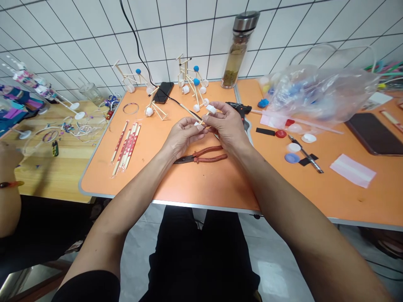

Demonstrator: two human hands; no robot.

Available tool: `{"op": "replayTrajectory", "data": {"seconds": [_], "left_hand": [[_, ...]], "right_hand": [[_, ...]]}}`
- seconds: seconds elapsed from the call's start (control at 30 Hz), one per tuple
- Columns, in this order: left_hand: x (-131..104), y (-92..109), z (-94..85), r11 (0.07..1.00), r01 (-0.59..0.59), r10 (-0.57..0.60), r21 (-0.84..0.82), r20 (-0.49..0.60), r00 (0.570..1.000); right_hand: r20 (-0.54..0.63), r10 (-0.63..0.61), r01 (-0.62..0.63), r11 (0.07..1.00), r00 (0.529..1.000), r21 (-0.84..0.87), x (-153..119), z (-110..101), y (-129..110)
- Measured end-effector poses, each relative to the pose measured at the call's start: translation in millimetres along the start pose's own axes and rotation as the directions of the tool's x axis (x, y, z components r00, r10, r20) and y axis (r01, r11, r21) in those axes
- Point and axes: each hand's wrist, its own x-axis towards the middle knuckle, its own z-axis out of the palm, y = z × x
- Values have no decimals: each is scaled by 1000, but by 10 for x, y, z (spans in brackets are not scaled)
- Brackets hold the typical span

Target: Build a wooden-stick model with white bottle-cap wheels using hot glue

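Observation:
My left hand [186, 137] and my right hand [232, 128] meet above the orange table, fingers pinched together. Between them is a small piece of thin wooden sticks [189, 111] with white caps. One white cap [210, 109] shows at my right fingertips; a smaller white part lies at my left fingertips. My fingers hide where the sticks join. Below my hands lie pliers [210, 155] with red-brown handles. A black glue gun [241, 110] is partly hidden behind my right hand. Stick models [188, 77] with blue and white caps stand farther back.
Wrapped chopsticks [127, 147] lie at left. A phone [163, 92], a tea bottle [238, 56] and a black cable [135, 35] are along the wall. At right are a plastic bag [317, 96], loose caps [292, 157] and another phone [374, 133]. A co-worker's arm [9, 188] is far left.

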Motion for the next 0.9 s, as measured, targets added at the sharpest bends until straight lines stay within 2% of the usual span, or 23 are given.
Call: {"op": "replayTrajectory", "data": {"seconds": [0.3, 0.53, 0.67, 0.9], "left_hand": [[-1, 2, -22, 998, 10, -9, 69, -14, 1000], [27, -8, -40, 999, -18, 19, 48, -17, 1000], [43, -6, -54, 997, -63, 66, 44, -67, 996], [66, -7, -94, 991, -137, 134, -9, -142, 981]], "right_hand": [[3, 29, -29, 1000, 1000, -6, 11, -31, -39], [19, 41, -40, 999, 999, -18, 4, -23, -53], [22, 43, -42, 998, 999, -50, -19, -11, -71], [10, -36, 37, 985, 999, -168, -107, 76, -111]]}}
